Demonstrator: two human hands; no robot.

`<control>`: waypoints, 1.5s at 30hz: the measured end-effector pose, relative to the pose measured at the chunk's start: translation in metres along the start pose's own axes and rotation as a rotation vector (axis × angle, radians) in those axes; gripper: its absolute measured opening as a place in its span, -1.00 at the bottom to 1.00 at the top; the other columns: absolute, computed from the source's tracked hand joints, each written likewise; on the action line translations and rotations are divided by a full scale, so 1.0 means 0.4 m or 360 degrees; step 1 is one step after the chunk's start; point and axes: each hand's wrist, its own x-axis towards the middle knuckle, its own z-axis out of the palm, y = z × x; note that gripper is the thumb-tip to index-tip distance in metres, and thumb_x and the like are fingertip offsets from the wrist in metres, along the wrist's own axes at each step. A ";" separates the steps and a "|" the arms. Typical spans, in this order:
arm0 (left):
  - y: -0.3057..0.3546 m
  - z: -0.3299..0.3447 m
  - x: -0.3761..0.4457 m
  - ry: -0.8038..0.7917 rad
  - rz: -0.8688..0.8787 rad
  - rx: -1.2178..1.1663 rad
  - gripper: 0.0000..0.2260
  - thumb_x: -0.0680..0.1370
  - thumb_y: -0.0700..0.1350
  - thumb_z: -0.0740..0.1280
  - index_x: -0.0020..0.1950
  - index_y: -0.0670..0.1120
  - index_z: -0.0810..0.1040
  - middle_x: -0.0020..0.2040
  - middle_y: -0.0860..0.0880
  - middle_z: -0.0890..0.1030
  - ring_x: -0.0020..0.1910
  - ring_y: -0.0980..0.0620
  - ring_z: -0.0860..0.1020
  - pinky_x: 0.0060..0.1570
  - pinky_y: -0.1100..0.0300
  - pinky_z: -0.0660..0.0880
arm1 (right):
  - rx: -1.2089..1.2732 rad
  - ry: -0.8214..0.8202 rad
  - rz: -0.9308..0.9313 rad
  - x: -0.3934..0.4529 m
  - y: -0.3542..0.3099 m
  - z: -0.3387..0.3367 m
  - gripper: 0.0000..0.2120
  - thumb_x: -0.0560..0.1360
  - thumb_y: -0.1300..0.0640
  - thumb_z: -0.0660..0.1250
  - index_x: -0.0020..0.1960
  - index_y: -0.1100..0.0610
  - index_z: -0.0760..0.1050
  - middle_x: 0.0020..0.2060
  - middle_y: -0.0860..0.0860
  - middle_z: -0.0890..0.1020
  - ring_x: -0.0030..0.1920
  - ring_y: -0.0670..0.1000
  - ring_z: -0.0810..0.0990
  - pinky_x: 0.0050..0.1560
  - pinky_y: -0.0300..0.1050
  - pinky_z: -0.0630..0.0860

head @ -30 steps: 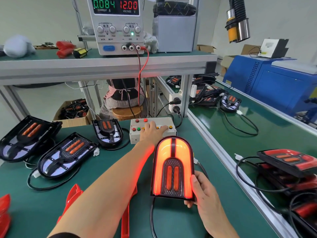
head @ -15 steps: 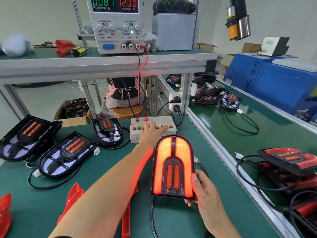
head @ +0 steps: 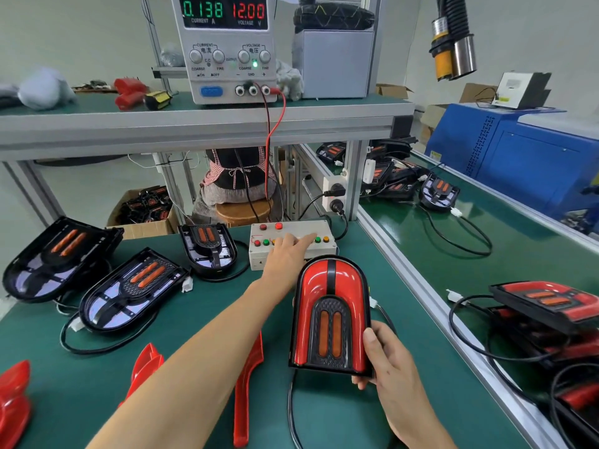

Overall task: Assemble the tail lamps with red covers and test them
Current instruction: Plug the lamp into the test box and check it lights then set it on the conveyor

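gripped at its lower right corner by the right hand [head: 387, 358], the red-covered tail lamp [head: 330, 315] is held upright and unlit. extended fingers of the left hand [head: 287, 254] are pressed on the button box [head: 291, 236].

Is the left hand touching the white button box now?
Touching. The head view shows the left hand resting on the button box, fingertips over its lower button row.

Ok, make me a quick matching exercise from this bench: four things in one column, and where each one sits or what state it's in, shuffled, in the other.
Things
1. covered lamp
2. button box
3. power supply
4. loose red cover

Places or states
A. on the upper shelf, reading 12.00 volts
B. lying flat on the green mat
C. held upright by the right hand
D. pressed by the left hand

Pairs: 1-C, 2-D, 3-A, 4-B
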 end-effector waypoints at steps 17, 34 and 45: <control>0.060 -0.026 -0.326 -0.0187 -0.0319 -0.1457 -0.79 0.71 -0.05 0.17 0.04 -0.02 0.59 -0.18 0.06 0.65 -0.26 0.12 0.60 -0.14 0.17 0.56 | 0.0722 0.0382 0.0145 -0.008 -0.027 -0.016 -0.61 0.69 0.05 0.18 -0.07 0.13 0.75 -0.32 0.07 0.68 -0.41 -0.02 0.58 -0.42 -0.18 0.52; 0.196 -0.053 -0.358 -0.0573 -0.0871 -0.2664 -0.64 0.71 0.07 0.17 -0.02 -0.13 0.64 -0.14 -0.10 0.69 -0.23 0.01 0.66 -0.20 0.18 0.60 | 0.0844 0.0095 0.0300 -0.054 -0.064 -0.066 -0.56 0.53 -0.03 0.24 -0.10 0.36 0.63 -0.62 0.07 0.29 -0.64 -0.03 0.22 -0.58 -0.22 0.24; 0.129 -0.026 -0.398 -0.0517 -0.1161 -0.2950 -0.43 0.70 0.20 0.02 -0.17 -0.14 0.63 -0.24 -0.12 0.63 -0.17 -0.08 0.66 0.23 -0.09 0.44 | -0.0203 -0.0165 0.0281 -0.101 -0.069 -0.132 -0.55 0.53 -0.22 0.23 -0.01 0.08 0.73 -0.20 0.31 0.68 -0.28 0.37 0.60 -0.17 0.00 0.47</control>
